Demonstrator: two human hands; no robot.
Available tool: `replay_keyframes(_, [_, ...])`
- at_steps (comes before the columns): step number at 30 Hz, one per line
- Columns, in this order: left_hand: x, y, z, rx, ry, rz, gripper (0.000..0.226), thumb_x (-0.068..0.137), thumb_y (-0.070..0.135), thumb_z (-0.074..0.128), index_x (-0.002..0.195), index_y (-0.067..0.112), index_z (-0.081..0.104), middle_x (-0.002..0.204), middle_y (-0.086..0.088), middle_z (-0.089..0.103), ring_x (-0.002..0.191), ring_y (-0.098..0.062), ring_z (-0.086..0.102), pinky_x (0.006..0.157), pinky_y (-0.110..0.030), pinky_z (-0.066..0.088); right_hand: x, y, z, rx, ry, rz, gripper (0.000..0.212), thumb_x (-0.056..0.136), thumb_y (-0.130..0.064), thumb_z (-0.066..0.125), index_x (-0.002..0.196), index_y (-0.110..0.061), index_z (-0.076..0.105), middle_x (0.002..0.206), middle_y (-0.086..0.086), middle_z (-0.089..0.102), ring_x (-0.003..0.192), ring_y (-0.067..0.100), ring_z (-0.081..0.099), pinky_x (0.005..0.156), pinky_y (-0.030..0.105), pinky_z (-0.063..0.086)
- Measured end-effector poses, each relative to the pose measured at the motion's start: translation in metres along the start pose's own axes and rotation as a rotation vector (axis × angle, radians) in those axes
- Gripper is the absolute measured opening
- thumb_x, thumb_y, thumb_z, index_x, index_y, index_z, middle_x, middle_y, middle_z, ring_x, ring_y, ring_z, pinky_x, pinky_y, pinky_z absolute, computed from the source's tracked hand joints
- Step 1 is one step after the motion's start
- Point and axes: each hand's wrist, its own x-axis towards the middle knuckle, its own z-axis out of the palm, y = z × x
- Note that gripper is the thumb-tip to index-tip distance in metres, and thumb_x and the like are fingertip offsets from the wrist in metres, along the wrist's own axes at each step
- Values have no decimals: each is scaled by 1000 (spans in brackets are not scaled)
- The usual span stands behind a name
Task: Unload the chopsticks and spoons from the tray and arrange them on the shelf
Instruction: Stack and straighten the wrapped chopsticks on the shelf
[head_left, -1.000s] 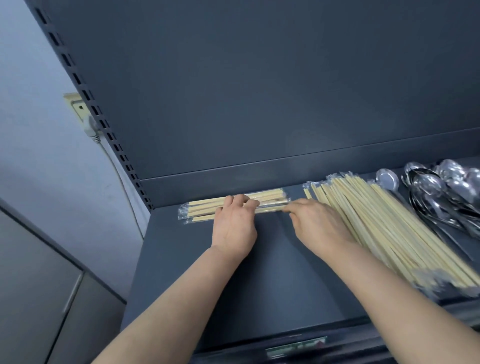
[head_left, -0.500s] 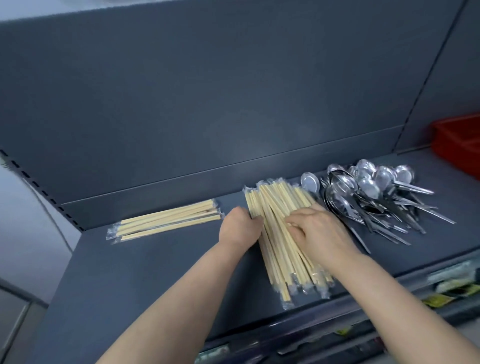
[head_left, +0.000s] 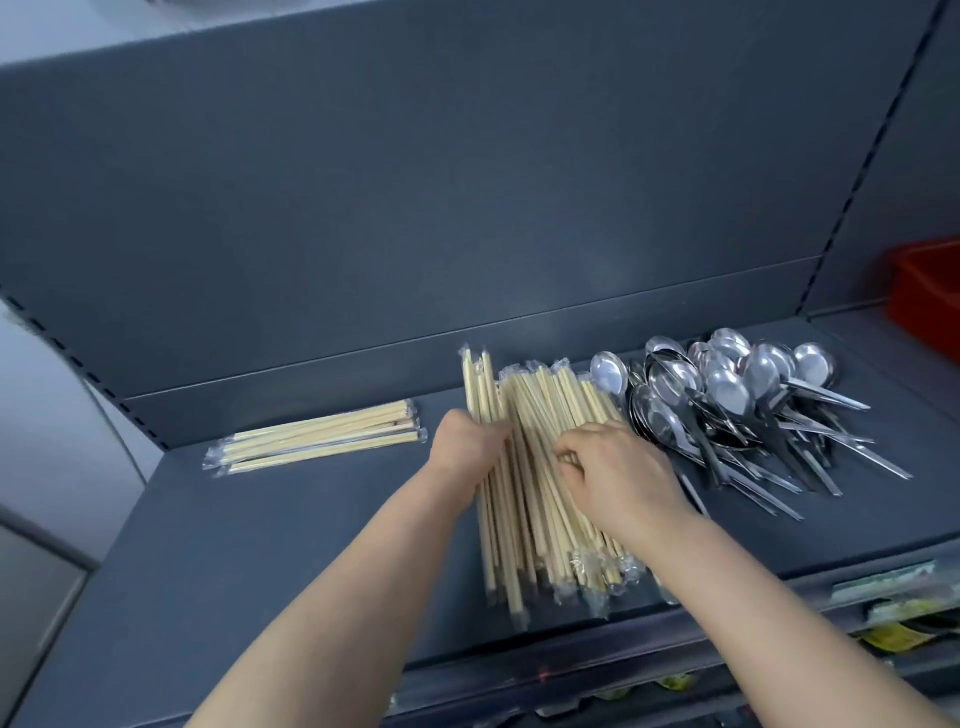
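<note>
Pale wrapped chopsticks (head_left: 480, 384), now drawn from the centre pile (head_left: 550, 519), are clenched in the left hand's (head_left: 462, 449) grip; the pile is pinched by the right hand (head_left: 623, 475).

Soft, cool, even light, bright glare on the spoons (head_left: 727, 389), wide-angle edges curved and slightly blurred.

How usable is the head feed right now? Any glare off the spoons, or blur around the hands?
Head view: white glare blows out the bowls of the spoons, though the handles read fine. Head view: the left hand is slightly smeared at its edges, while the right hand and chopstick pile are sharper. Head view: wide-angle bend curves the shelf, and the far left edge is blurred.
</note>
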Motion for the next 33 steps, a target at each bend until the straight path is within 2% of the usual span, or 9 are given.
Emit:
replay_keyframes(4, [-10, 2, -23, -146, -1, 106, 18, 92, 25, 59, 83, 10, 59, 69, -4, 55, 62, -19, 48, 57, -27, 35, 9, -11, -5, 97, 40, -5, 32, 96, -25, 53, 128, -28, 57, 124, -12, 62, 116, 9, 54, 100, 26, 42])
replay_keyframes(7, [-27, 13, -45, -239, -1, 326, 15, 95, 22, 57, 88, 8, 57, 75, -5, 58, 67, -16, 52, 60, -25, 40, 14, -36, -7, 676, -183, 26, 56, 89, -21, 62, 140, -31, 43, 133, -14, 55, 123, 6, 51, 103, 26, 40])
replay_keyframes(10, [-46, 24, -66, -240, 47, 563, 20, 92, 22, 58, 95, 3, 53, 82, -8, 58, 69, -12, 52, 61, -20, 42, 17, -72, 2, 948, -358, -16, 54, 77, -20, 70, 123, -37, 47, 105, -1, 69, 96, 20, 68, 81, 37, 57])
replay_keyframes(14, [-59, 20, -81, -175, 54, 696, 35, 84, 31, 57, 97, 0, 49, 86, -19, 54, 78, -14, 49, 69, -31, 45, 24, -102, 17, 884, -140, 5, 20, 86, -13, 59, 86, -30, 49, 68, -4, 63, 54, 8, 58, 45, 19, 43])
replay_keyframes(19, [-58, -3, -90, -189, -8, 662, 13, 92, 11, 62, 102, 3, 58, 81, 7, 54, 76, -3, 50, 72, -14, 43, 14, -106, 37, 849, -250, -11, 19, 88, -19, 61, 98, -30, 50, 82, -2, 64, 73, 15, 62, 64, 30, 49])
replay_keyframes(24, [-58, 0, -94, -257, -118, 609, 16, 89, 24, 59, 87, 9, 57, 75, 3, 54, 73, -12, 50, 65, -20, 45, 11, -116, 35, 897, -210, -56, 16, 94, -14, 54, 92, -27, 46, 78, -8, 57, 66, 7, 55, 55, 12, 40])
replay_keyframes(27, [-57, 3, -97, -384, -140, 513, 11, 95, 15, 57, 86, 10, 59, 76, -1, 59, 79, -17, 58, 78, -30, 51, 7, -118, 35, 845, -247, -80, 18, 96, -18, 52, 105, -28, 40, 83, -10, 50, 70, 4, 50, 59, 18, 38])
replay_keyframes(29, [-52, -3, -103, -461, -108, 446, 11, 96, 12, 55, 86, 9, 59, 76, -4, 59, 77, -17, 59, 78, -32, 51, 7, -120, 32, 784, -321, -52, 25, 97, -23, 49, 117, -26, 34, 89, -6, 50, 70, 8, 51, 59, 24, 40])
replay_keyframes(33, [-39, -30, -133, -610, 104, 289, 10, 88, 8, 65, 94, 7, 57, 80, -10, 55, 77, -21, 57, 74, -36, 48, 21, -125, 26, 452, -458, -82, 36, 94, -29, 53, 125, -20, 37, 118, -2, 52, 102, 22, 56, 86, 36, 48])
